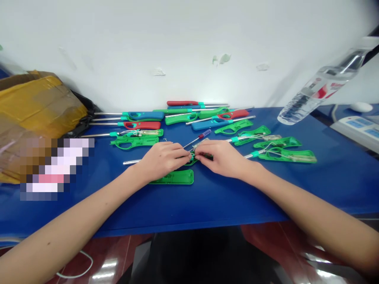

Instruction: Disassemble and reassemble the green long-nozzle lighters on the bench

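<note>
My left hand (166, 157) and my right hand (217, 156) meet at the middle of the blue table, fingers pinched on a green lighter body whose details they mostly cover. Its metal tube (130, 162) sticks out left of my left hand. An empty-looking green shell half (179, 177) lies just below my left hand. Right behind the fingertips is a screwdriver with a purple and red handle (204, 134). Opened green lighters with wires showing lie right of my right hand, one (296, 156) nearest the table's right part.
Several closed red, blue and green lighters (145, 115) lie along the wall. A taped cardboard box (32, 118) stands at left, with black plastic behind it. At right are a tilted water bottle (319, 92) and a white device (359, 128).
</note>
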`<state>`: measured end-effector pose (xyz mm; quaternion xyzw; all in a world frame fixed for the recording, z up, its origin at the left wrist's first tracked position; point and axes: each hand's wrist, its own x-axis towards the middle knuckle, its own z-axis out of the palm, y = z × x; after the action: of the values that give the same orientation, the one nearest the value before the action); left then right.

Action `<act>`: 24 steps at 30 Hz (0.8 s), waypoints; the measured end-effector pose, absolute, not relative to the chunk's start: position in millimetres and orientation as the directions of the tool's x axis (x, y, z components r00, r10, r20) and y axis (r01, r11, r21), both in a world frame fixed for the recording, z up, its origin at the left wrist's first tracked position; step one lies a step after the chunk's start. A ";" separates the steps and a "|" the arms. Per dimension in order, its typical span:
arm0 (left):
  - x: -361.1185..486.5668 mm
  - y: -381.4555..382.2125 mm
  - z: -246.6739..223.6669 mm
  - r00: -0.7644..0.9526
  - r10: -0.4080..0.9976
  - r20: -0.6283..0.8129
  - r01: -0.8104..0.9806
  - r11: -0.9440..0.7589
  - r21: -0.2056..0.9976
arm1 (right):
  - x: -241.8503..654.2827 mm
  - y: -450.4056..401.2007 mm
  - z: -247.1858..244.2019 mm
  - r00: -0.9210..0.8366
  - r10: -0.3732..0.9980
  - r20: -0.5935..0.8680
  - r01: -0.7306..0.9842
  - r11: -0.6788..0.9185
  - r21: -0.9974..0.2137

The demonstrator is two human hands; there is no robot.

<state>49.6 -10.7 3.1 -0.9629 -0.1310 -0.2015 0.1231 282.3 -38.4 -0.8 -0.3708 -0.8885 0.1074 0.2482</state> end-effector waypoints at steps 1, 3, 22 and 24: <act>49.8 -10.5 2.4 0.881 0.205 0.427 0.305 -0.935 -0.179 | 282.5 -38.1 -0.8 -0.601 0.712 0.363 0.602 0.702 -0.379; 50.7 -9.8 0.8 0.871 0.224 0.438 0.313 -0.939 -0.142 | 282.7 -37.3 0.5 -0.600 0.716 0.358 0.598 0.698 -0.394; 17.0 0.5 15.6 0.758 0.565 0.325 0.429 -0.808 0.405 | 281.7 -35.2 15.5 -0.583 0.745 0.324 0.594 0.663 -0.455; 20.1 -2.6 14.8 0.754 0.583 0.301 0.457 -0.796 0.397 | 276.2 -35.7 14.9 -0.618 0.704 0.349 0.567 0.707 -0.422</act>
<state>20.1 -2.6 14.8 -0.9243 -0.2813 -0.2090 -0.1513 276.2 -35.7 14.9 -0.3575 -0.8891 0.1365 0.2512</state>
